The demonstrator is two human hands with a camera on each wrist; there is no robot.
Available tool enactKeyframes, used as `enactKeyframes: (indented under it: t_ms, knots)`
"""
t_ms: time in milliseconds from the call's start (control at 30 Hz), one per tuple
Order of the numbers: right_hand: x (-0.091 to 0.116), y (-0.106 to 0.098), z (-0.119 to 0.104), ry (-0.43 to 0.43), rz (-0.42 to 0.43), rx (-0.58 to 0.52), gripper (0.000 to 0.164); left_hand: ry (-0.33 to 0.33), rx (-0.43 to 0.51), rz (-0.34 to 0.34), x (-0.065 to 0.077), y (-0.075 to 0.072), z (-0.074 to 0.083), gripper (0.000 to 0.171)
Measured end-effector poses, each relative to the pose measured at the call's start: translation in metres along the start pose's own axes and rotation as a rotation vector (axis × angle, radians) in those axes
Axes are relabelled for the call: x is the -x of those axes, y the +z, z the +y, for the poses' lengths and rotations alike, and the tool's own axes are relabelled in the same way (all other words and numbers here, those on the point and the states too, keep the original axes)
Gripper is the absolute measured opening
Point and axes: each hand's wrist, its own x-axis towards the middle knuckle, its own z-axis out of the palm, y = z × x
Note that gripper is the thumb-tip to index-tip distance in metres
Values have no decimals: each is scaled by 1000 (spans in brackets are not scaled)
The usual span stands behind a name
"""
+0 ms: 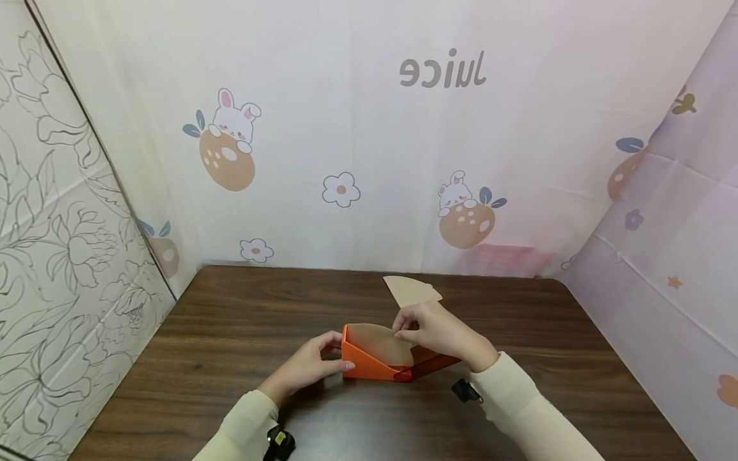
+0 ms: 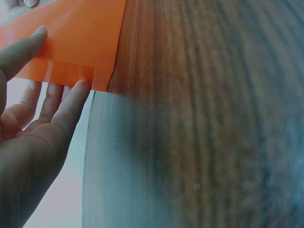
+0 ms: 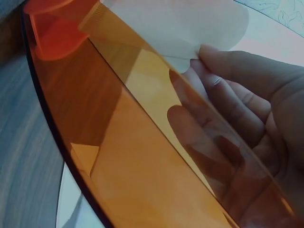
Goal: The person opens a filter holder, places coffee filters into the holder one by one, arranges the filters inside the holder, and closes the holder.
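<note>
An orange filter-paper holder (image 1: pixel 366 363) stands on the table, its see-through amber lid (image 1: pixel 434 363) swung open to the right. My left hand (image 1: pixel 311 363) grips the holder's left end, thumb on the front face and fingers behind; in the left wrist view that thumb lies on the orange wall (image 2: pixel 80 42). A beige, fan-shaped coffee filter paper (image 1: pixel 375 341) sits partly inside the holder. With thumb and forefinger, my right hand (image 1: pixel 438 328) pinches its right edge. The right wrist view shows this pinch on the paper (image 3: pixel 185 28) behind the amber lid (image 3: pixel 142 156).
Another beige coffee filter paper (image 1: pixel 409 290) lies farther back on the dark wooden table (image 1: pixel 259 307), partly covered by the right hand. A printed curtain (image 1: pixel 346 128) hangs behind the table's far edge, with more fabric at both sides.
</note>
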Motion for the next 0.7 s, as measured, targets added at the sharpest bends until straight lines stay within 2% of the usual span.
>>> enactKeyframes:
  t_ms: [533,700]
  knots:
    - [-4,10,-1,64,-25,-16,7,-4,-8,-13,-3,-2,-4,38]
    - [-4,13,-3,70,-15,16,7,-8,-6,-12,-3,-1,-5,38]
